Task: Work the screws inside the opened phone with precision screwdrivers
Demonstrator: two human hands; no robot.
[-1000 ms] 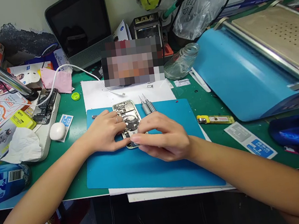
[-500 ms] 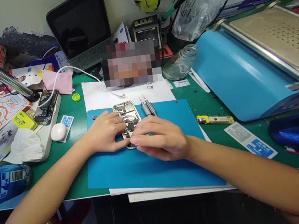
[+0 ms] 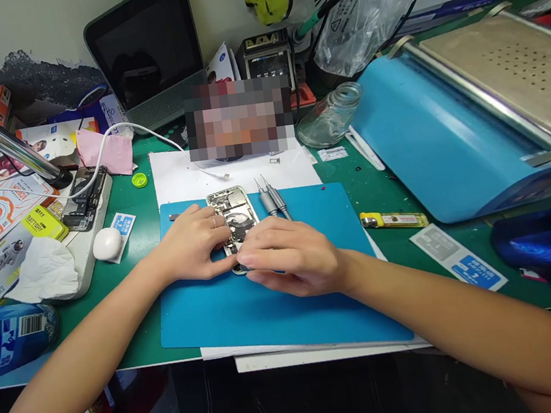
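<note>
An opened phone with its inner parts bare lies on the blue mat. My left hand holds it by its left side, the fingers curled over the frame and the thumb at the lower end. Over the phone's lower right part, my right hand is closed, thumb and fingertips pinched together. Whatever is between those fingertips is hidden. Two grey screwdrivers lie side by side just beyond my right hand, tips pointing away. A thin metal piece shows past my left hand.
A blue machine with a perforated top takes up the right side. A glass jar, a yellow utility knife and a white cable are around the mat. At left are a lamp post, battery boxes and a white earbud case.
Both hands keep almost the same pose at the phone. The whole view has shifted very slightly.
</note>
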